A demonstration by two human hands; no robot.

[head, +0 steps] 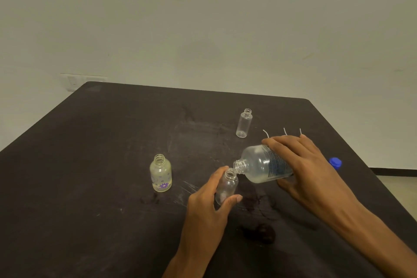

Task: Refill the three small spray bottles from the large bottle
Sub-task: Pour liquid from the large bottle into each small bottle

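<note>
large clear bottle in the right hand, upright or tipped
Tipped. The large clear plastic bottle lies nearly sideways in the right hand, its uncapped neck angled down at the mouth of the small clear bottle.

Plain indoor room, perhaps an office or lab, bare pale wall [203, 18], wall switch plate [74, 81], dark table [101, 142]

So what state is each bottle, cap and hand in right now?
Large bottle: uncapped, tipped over, mouth at the held bottle's mouth.
Held small bottle: uncapped, tilted, looks nearly empty.
Flowered bottle: upright, uncapped, standing alone.
Far small bottle: upright, uncapped, looks empty.
Blue cap: off, lying on the table.
Left hand: gripping the held small bottle.
Right hand: gripping the large bottle.
</note>
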